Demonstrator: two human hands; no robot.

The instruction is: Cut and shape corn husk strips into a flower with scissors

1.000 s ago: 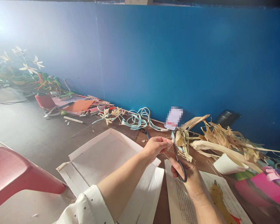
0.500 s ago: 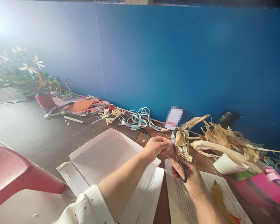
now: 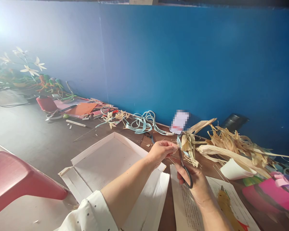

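My right hand [image 3: 198,186] grips a pair of scissors [image 3: 188,177] by the dark handles, the blades pointing up and away from me. Close to the blade tips, my left hand [image 3: 162,152] is closed in a pinch. What its fingertips hold is too small to make out. Both hands are above the brown tabletop, between an open white cardboard tray [image 3: 103,160] on the left and a printed sheet [image 3: 186,205] on the right. Just beyond the scissors lies a bundle of dried corn husk [image 3: 189,144].
More dried husks [image 3: 243,144] pile up at the right, near a tipped white cup [image 3: 237,169] and a pink container [image 3: 272,192]. A blue lanyard [image 3: 144,123] and husk flowers [image 3: 110,118] lie along the blue wall [image 3: 183,64]. A pink chair [image 3: 12,176] stands at left.
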